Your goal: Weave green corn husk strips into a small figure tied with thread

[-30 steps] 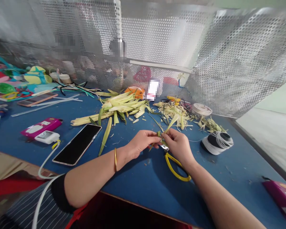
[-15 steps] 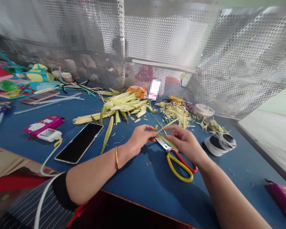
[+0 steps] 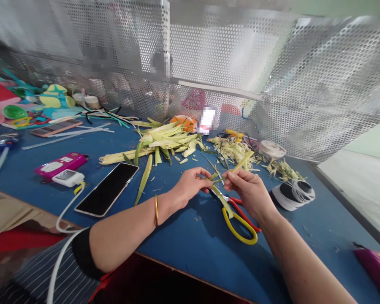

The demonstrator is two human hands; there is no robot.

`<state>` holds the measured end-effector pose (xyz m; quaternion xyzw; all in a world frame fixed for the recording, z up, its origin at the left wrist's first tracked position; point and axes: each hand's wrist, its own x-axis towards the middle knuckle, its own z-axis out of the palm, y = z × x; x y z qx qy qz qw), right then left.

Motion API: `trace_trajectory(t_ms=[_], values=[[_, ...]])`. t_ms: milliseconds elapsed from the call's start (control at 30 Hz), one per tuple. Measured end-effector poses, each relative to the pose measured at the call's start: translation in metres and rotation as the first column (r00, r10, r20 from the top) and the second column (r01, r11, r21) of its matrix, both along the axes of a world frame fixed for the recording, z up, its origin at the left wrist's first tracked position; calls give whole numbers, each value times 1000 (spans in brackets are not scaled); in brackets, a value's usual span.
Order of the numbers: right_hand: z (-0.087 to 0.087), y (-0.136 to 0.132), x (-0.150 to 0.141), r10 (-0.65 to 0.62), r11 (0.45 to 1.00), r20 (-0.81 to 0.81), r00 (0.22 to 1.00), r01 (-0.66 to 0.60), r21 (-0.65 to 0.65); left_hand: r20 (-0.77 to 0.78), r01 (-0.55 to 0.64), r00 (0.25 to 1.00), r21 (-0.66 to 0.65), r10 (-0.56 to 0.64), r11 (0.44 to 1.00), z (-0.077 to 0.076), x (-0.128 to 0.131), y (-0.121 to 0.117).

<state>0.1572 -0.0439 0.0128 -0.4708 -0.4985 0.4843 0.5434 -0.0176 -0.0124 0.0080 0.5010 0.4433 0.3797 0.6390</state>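
Observation:
My left hand (image 3: 191,185) is closed in a pinch on a green corn husk strip (image 3: 227,207), whose loose end hangs down over the scissors. Close beside it, my right hand (image 3: 248,192) pinches a thin piece of husk; a pale yellow-green length (image 3: 244,160) sticks out beyond its fingers. Beneath both hands lie the scissors (image 3: 254,240) on the blue table, with one yellow and one red handle; their blades are partly covered by the strip. A pile of corn husks (image 3: 167,137) lies beyond my left hand. Shredded husk (image 3: 228,150) is heaped beyond my right hand.
A black-screened phone (image 3: 109,190) and a magenta device (image 3: 61,165) with a white cable lie left. A spool of white thread (image 3: 293,195) sits right, near a roll of tape (image 3: 272,148). Perforated metal panels (image 3: 215,50) border the table's back. Another magenta device (image 3: 375,268) lies far right.
My right hand has turned and shifted slightly, lifting its fingers away from the hanging strip. That strip now droops across the scissors' pivot. My left hand stays nearly in place.

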Motion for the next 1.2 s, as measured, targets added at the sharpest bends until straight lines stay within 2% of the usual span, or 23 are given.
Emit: trace_trajectory(t_ms=[100, 233, 333, 433, 567, 733, 867, 1000, 1100, 1200], values=[[-5, 0, -6, -136, 984, -5, 991, 136, 115, -2, 23, 1000, -10, -23, 1000, -1, 1, 0], [-3, -2, -8, -125, 976, -67, 990, 135, 168, 27, 42, 999, -36, -41, 998, -4, 0, 1], [1, -3, -6, -43, 987, 153, 987, 17, 163, 91, 56, 995, -139, -44, 989, -5, -2, 3], [5, -3, -2, 51, 987, 443, 895, -112, 112, 142, 74, 989, -248, -39, 966, -6, -4, 6], [6, -2, 0, 115, 977, 583, 804, -199, 82, 179, 86, 983, -291, -34, 953, -10, -5, 10], [7, -2, 2, 163, 965, 616, 771, -255, 64, 192, 107, 980, -280, -54, 954, -14, -5, 11], [6, -1, 3, 196, 963, 614, 765, -269, 27, 182, 132, 979, -254, -87, 958, -12, -5, 9], [5, -2, 3, 181, 970, 624, 760, -242, 14, 125, 139, 985, -136, -122, 981, -5, -5, 6], [4, -4, 2, 143, 972, 699, 701, -233, 34, 52, 113, 992, -35, -111, 993, -1, -4, 4], [3, -6, 1, 98, 968, 784, 614, -240, 67, -2, 99, 995, -5, -99, 995, 1, -3, 3]])
